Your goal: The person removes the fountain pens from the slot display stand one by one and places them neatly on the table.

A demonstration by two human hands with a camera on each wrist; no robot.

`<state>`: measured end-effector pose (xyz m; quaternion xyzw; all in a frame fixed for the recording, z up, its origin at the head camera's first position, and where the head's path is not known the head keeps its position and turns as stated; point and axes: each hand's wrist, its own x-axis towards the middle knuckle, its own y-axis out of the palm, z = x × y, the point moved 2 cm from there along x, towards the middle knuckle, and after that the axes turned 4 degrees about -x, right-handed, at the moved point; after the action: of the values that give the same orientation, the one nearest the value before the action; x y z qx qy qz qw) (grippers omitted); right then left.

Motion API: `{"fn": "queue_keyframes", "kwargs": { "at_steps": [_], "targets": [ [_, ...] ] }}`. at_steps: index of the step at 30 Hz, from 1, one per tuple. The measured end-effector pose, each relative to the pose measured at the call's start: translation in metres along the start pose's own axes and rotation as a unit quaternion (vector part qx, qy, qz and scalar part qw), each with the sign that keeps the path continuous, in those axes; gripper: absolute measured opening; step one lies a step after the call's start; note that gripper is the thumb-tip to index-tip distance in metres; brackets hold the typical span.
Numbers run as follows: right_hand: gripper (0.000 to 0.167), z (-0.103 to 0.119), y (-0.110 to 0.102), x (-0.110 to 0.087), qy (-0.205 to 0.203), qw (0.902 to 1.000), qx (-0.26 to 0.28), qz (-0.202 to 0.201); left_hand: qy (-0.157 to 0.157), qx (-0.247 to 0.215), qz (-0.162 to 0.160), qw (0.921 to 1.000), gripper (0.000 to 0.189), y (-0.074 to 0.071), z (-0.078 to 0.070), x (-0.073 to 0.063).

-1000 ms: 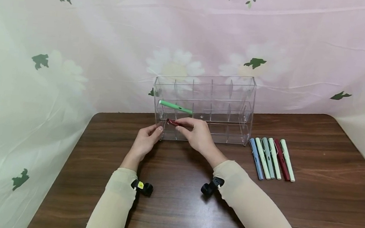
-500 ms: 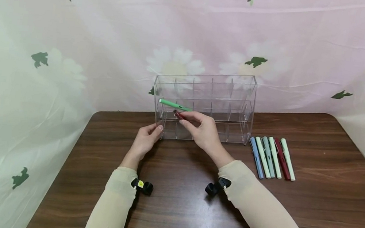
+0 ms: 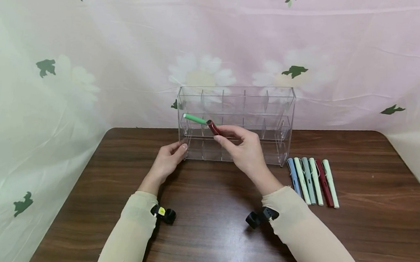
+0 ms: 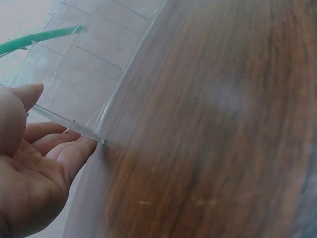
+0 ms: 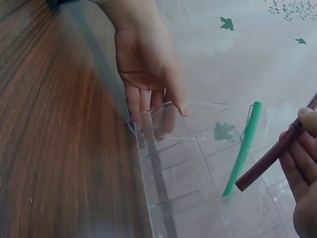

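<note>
A clear pen holder with tiered compartments stands at the back of the table. My left hand grips its left side panel, the thumb in front; in the left wrist view the fingers touch the panel's lower edge. My right hand pinches a dark red pen in front of the middle tier, tilted, with one end up and to the left. A green pen leans in the holder's left part, its lower end hidden in the head view. The right wrist view shows the red pen apart from the holder.
Right of the holder, several pens lie side by side: a blue pen, partly behind the right sleeve, light green pens, a grey-green pen and another dark red pen. A floral cloth hangs behind the wooden table.
My right hand has moved right and up with the red pen, from the lower front tier to the middle tier's height. My left hand stays at the holder's side.
</note>
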<state>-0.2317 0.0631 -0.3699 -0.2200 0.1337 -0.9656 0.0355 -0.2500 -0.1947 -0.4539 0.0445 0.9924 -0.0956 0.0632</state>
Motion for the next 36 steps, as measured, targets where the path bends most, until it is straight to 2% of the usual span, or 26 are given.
{"fn": "queue_keyframes", "kwargs": {
  "at_steps": [15,36],
  "targets": [
    [0.028,0.003,-0.029,-0.004,-0.004,0.9994,-0.035,-0.003,-0.003,-0.005,0.001,1.0,0.058,0.001,0.0,0.0],
    [0.029,-0.008,-0.073,-0.022,0.02,0.9974,-0.068,-0.013,-0.001,-0.006,0.001,1.0,0.058,0.0,-0.001,-0.002]
  ]
}}
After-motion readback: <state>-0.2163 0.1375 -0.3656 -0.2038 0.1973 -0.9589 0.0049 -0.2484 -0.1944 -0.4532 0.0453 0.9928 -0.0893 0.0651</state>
